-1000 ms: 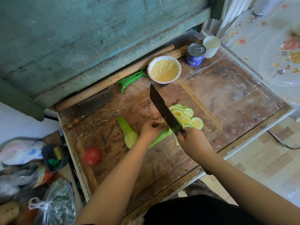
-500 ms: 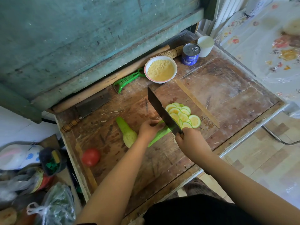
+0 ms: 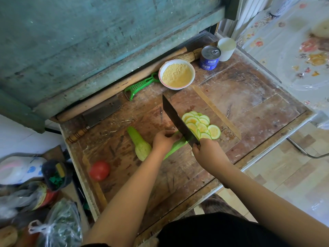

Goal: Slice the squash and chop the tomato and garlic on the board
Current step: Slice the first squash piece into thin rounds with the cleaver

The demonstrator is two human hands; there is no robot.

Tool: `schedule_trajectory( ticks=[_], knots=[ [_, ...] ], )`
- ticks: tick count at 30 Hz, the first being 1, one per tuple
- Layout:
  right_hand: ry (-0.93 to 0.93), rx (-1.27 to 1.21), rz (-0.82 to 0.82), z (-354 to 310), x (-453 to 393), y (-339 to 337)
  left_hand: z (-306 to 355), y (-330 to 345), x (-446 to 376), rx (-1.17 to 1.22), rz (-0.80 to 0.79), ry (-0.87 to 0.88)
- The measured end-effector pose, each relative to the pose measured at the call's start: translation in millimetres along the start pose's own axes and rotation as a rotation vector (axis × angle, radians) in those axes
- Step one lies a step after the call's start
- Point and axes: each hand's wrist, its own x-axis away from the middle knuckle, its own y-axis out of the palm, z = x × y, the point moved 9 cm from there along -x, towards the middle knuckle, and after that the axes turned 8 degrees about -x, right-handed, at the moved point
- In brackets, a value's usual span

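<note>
The right hand [image 3: 207,150] has its fingers wrapped around the handle of a dark knife [image 3: 179,121], whose blade slants away to the far left and rests against the cut end of a green squash [image 3: 175,146]. The left hand [image 3: 162,139] holds that squash down on the board [image 3: 124,139], fingers curled over its top just left of the blade. Right of the blade, a pile of round squash slices [image 3: 201,126] lies overlapping on the board. A second squash piece [image 3: 139,143] lies just left of the left hand, and a red tomato [image 3: 99,170] sits near the board's left edge. Farther off on the table [image 3: 249,97] are a green peeler [image 3: 140,85], a bowl of yellow powder [image 3: 176,74], a tin can [image 3: 210,57], a white cup [image 3: 226,49] and a cleaver [image 3: 97,117].
</note>
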Motion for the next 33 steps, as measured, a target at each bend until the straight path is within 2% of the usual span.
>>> schedule_trajectory(
  ticks=[33],
  knots=[
    [0.096,-0.048,-0.014,15,-27,21,0,0,2,-0.038,0.009,0.012]
  ],
)
